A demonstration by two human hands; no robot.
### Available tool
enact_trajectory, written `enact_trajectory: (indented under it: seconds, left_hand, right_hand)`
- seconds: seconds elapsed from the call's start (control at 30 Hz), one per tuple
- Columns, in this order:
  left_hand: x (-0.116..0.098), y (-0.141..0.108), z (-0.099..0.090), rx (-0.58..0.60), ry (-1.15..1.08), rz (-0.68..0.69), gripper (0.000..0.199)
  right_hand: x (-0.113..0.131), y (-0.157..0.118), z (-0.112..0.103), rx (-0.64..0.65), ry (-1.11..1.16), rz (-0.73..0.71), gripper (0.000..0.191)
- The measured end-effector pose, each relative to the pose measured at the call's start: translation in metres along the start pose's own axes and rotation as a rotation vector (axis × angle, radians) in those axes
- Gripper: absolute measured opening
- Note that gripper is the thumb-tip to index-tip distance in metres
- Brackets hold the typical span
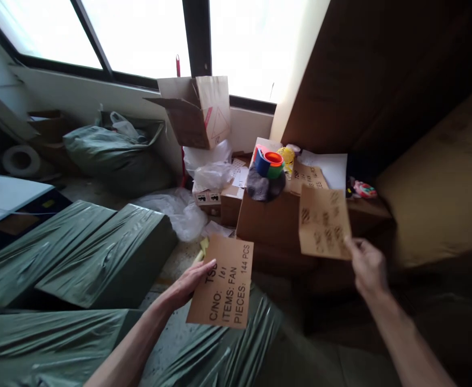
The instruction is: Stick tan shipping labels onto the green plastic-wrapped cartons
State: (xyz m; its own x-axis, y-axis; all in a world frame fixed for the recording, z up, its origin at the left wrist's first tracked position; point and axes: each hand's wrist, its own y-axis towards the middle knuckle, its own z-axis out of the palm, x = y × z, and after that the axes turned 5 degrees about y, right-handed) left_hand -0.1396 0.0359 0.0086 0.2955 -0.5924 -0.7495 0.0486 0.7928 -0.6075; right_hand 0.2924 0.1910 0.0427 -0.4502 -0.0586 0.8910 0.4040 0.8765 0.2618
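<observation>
Fingers of left hand (190,282) pinching printed brown cardboard label (223,282); right hand (367,266) gripping blurred second brown cardboard label (323,223). Neither yet attached to green plastic-wrapped bundles (99,252); both left to place.

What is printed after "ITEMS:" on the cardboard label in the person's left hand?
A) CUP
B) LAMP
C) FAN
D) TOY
C: the cardboard label held at its edge by the left hand reads "ITEMS: FAN" above "PIECES: 144 PCS".
</observation>
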Motion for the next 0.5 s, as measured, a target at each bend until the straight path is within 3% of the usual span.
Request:
enact_trajectory:
  seconds: [0.1, 0.23, 0.33, 0.5]
  left_hand:
    - [0.046, -0.012, -0.022, 0.02, -0.003, -0.053, 0.05]
    - [0.093, -0.036, -0.043, 0.102, -0.019, -0.089, 0.048]
    - [0.112, -0.056, -0.057, 0.15, -0.006, -0.134, 0.051]
    - [0.126, -0.093, -0.069, 0.189, 0.037, -0.157, 0.051]
  right_hand:
    - [-0.011, -0.142, -0.001, 0.222, 0.275, 0.457, 0.05]
    - [-0.001, -0.299, 0.01, 0.271, 0.38, 0.681, 0.05]
    - [0.015, -0.372, 0.013, 0.262, 0.392, 0.744, 0.048]
    - [0.03, -0.445, 0.007, 0.358, 0.358, 0.728, 0.046]
